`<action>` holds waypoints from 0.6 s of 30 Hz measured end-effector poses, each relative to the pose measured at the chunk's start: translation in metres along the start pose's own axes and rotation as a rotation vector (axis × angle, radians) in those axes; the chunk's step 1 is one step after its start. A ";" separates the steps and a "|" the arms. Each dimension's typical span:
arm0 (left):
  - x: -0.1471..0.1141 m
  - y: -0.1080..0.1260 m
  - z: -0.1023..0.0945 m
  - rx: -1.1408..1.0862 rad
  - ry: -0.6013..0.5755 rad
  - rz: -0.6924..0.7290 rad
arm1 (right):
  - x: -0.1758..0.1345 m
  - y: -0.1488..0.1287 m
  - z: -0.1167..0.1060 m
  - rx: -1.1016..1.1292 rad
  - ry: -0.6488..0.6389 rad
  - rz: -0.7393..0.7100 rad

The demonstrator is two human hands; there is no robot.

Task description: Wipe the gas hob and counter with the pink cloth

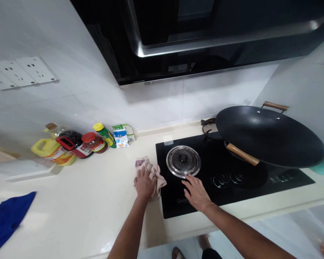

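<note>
My left hand [145, 182] presses down on a crumpled pale pink cloth [160, 180], its fingers curled over the folds. The cloth lies on the white counter along the left edge of the black glass gas stove [178, 192], with one corner over the glass. My right hand [196, 191] is open and palm down over the stove, fingers spread, its tips at the front rim of the left burner [183, 162]. No pot support sits on that burner. Whether the right fingertips touch the rim I cannot tell.
A big black wok [270, 136] with wooden handles rests tilted over the stove's right side, near a black pot support [209, 131]. Sauce jars and oil bottles [94, 142] line the wall at left. A blue cloth [12, 219] lies front left. A range hood [205, 46] hangs above.
</note>
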State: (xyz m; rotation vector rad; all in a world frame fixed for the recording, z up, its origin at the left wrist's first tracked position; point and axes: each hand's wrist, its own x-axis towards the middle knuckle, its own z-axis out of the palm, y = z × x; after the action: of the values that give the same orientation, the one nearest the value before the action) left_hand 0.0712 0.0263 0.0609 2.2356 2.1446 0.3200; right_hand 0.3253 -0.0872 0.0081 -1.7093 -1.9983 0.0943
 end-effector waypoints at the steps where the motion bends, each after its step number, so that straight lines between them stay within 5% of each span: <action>1: 0.007 -0.007 -0.002 0.004 -0.004 -0.012 | 0.000 0.000 0.000 0.005 0.006 -0.001; 5: 0.006 -0.061 -0.020 0.041 -0.009 -0.182 | 0.000 -0.001 -0.001 0.014 0.016 -0.005; 13: -0.049 -0.205 -0.088 0.094 -0.162 -0.539 | 0.000 -0.001 0.002 -0.006 0.005 0.000; 18: -0.097 -0.226 -0.081 0.100 -0.047 -0.664 | 0.000 -0.002 0.003 -0.026 -0.003 0.000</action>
State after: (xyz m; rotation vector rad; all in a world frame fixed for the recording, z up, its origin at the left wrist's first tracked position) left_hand -0.1676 -0.0678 0.0918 1.4094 2.7442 0.1306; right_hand 0.3218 -0.0864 0.0062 -1.7265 -2.0093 0.0714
